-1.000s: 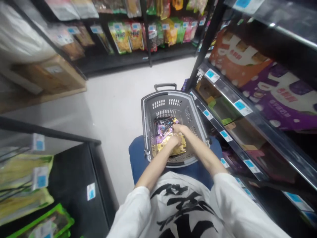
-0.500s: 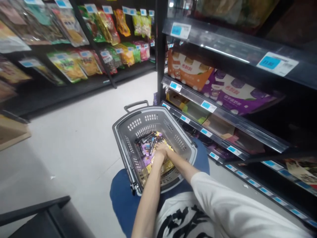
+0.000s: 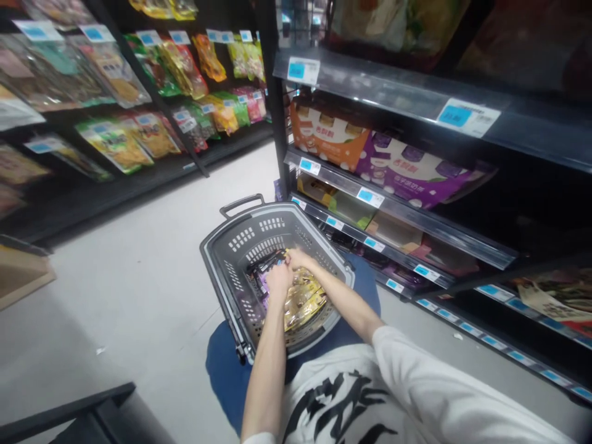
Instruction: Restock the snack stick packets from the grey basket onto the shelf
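Note:
A grey plastic shopping basket [image 3: 222, 271] rests on my lap, over blue trousers. It holds several small snack packets, gold ones [image 3: 303, 299] near me and purple and black ones [image 3: 263, 271] farther in. Both my hands are down inside it, close together on top of the packets. My left hand [image 3: 278, 280] is curled, fingers closed among the packets; what it grips is hidden. My right hand [image 3: 298, 259] lies just beyond it, fingers bent down onto the packets.
A dark shelf unit [image 3: 398, 209] with blue price tags stands close on my right, holding orange and purple boxes [image 3: 393, 163]. Hanging snack bags [image 3: 152, 129] line the racks across the pale aisle floor [image 3: 139, 277]. A black fixture edge [image 3: 69, 410] sits at lower left.
The view has swung right, bringing the right-hand shelves into sight. The basket now appears lower left of centre. Both hands stay in the basket, shifting slightly among the packets.

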### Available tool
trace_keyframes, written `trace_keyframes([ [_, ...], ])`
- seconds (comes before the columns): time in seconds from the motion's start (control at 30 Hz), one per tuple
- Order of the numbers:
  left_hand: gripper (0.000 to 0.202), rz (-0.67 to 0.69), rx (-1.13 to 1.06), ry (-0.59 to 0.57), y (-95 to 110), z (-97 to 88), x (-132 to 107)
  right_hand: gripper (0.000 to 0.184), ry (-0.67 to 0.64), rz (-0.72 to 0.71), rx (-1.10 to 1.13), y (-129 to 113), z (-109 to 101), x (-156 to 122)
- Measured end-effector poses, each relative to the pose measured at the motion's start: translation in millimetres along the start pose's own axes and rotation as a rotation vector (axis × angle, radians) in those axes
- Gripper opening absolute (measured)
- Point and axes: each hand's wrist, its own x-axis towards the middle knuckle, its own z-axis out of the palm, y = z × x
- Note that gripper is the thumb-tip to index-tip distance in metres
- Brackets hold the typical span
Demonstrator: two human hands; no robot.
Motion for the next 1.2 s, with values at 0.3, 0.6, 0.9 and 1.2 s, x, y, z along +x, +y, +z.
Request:
trace_keyframes([
  [0.3, 0.044, 0.152, -0.829, 0.296, 8.5, -10.8, -0.9, 0.037, 0.183, -0.038, 0.371, 18.1, 19.0, -24.3],
  [0.6, 0.046, 0.064, -1.457, 0.354, -2.2, -0.1, -5.3, 0.047, 0.108, -0.074, 0.666, 14.9, 29.3, -45.0],
  [0.9, 0.065, 0.042, -1.706, 0.303, -0.8, -2.3, -7.9, 0.047, 0.135, 0.030, 0.761, 19.8, 28.7, -45.1],
  [1.2, 0.059, 0.025, -1.768, 0.380, -3.1, -8.3, -3.3, 0.040, 0.179, 0.020, 0.805, 12.7, 30.4, -36.0],
])
